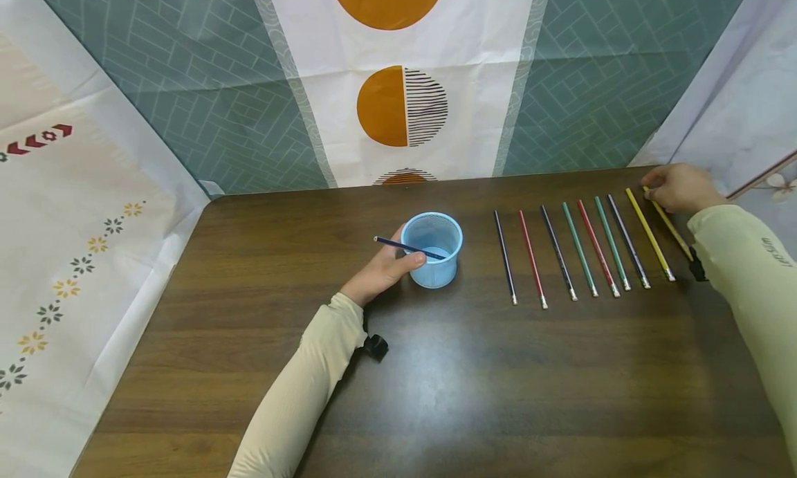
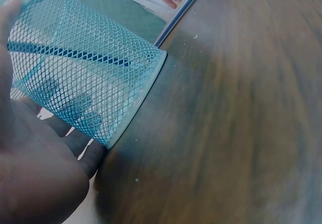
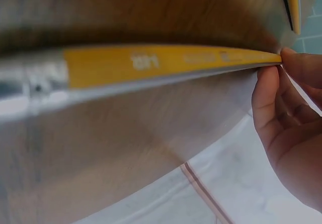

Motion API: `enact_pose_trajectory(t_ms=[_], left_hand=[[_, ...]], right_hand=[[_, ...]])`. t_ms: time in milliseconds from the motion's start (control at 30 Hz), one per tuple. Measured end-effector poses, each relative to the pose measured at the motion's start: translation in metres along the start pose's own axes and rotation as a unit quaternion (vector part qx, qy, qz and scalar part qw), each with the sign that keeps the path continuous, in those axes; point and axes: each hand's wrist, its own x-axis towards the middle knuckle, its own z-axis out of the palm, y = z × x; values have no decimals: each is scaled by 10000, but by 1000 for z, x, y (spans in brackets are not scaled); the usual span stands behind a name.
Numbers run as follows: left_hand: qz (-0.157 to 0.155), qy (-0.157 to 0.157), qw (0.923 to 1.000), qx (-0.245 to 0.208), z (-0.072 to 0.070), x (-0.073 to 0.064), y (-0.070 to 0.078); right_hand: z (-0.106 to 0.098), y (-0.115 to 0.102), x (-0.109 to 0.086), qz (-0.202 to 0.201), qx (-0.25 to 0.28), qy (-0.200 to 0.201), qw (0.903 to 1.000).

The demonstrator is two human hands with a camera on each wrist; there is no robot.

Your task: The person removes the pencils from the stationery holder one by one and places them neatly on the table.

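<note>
In the head view my left hand (image 1: 387, 269) holds a light blue mesh pencil cup (image 1: 434, 274), its thumb at the rim and its fingers curled around the side. A dark blue pencil (image 1: 398, 243) leans inside the cup and sticks out over the rim beside that hand; the left wrist view shows its lower part through the mesh (image 2: 85, 83). At the table's far right, my right hand (image 1: 681, 187) pinches the far end of a yellow pencil (image 3: 151, 63) between thumb and fingertips. Its metal-capped end points back toward the wrist.
Left of the right hand lies a row of separate pencils: dark blue, red (image 1: 533, 260), green (image 1: 580, 250) and another yellow one (image 1: 650, 234). They rest on the brown wooden table (image 1: 498, 381). Patterned cloth (image 1: 249, 118) hangs along the table's back edge.
</note>
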Motion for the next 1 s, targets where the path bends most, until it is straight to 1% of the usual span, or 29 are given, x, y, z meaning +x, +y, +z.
enact_pose_trajectory(t_ms=[133, 333, 400, 500, 567, 667, 733, 1000], left_hand=[[68, 3, 10000, -15, 0, 0, 0], [133, -132, 9998, -5, -2, 1, -1], [110, -150, 9998, -34, -2, 1, -1], [26, -185, 9998, -72, -2, -1, 4], [22, -213, 9998, -60, -1, -4, 11], [111, -242, 9996, -47, 1, -7, 22], [162, -244, 9996, -32, 2, -9, 28], [170, -242, 9995, -62, 2, -9, 28]], right_hand=[[0, -2, 2, -74, -213, -8, 9997], [1, 1, 7, -122, -535, -90, 9985], [1, 1, 8, -89, -511, -118, 9986], [0, 0, 8, -27, -389, -171, 9991], [0, -1, 7, 8, -286, -210, 9994], [0, -1, 6, 25, -180, -222, 9996], [0, -2, 5, 34, -148, -200, 9997], [2, 1, 5, 156, -13, -195, 9997]])
